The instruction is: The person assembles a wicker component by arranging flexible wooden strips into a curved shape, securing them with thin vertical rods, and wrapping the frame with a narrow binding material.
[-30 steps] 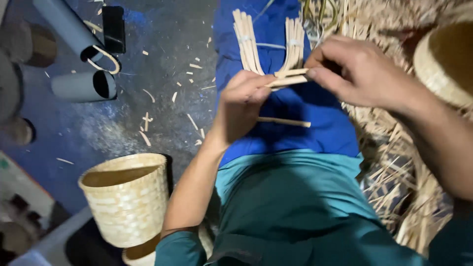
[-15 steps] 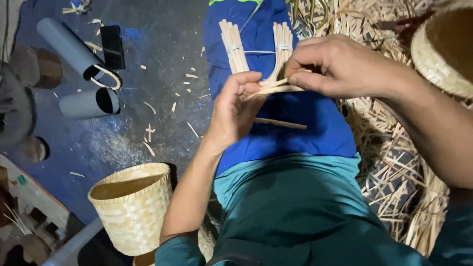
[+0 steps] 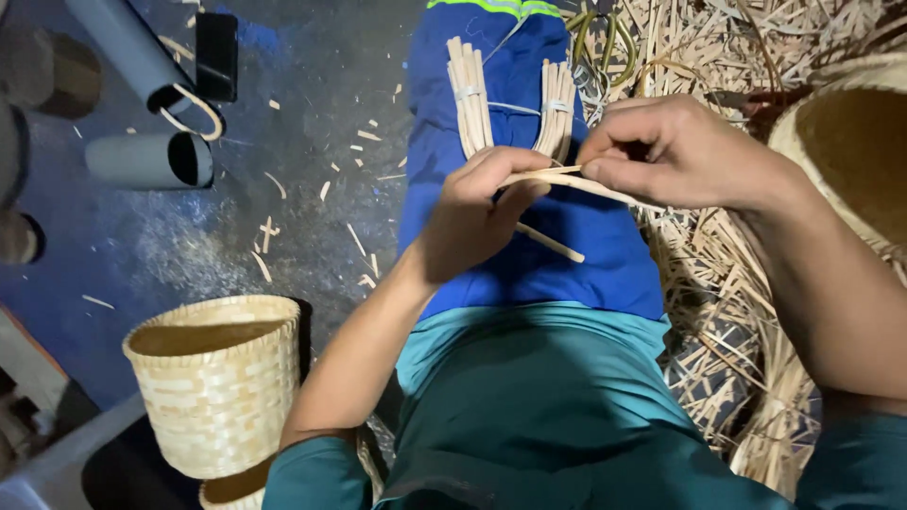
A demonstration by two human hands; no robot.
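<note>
Thin pale bamboo strips (image 3: 557,179) pinched by left hand (image 3: 477,222) and right hand (image 3: 675,156), both clamped, over blue-trousered lap (image 3: 567,274); woven basket (image 3: 217,387) near.

Left hand (image 3: 477,222), right hand (image 3: 675,156) pinching bamboo strips (image 3: 557,179), woven basket (image 3: 217,382)

The single head view looks steeply down, close over the left hand (image 3: 477,222) and right hand (image 3: 675,156) above the lap.

Dim floor, bright light on centre, sharp focus throughout.
</note>
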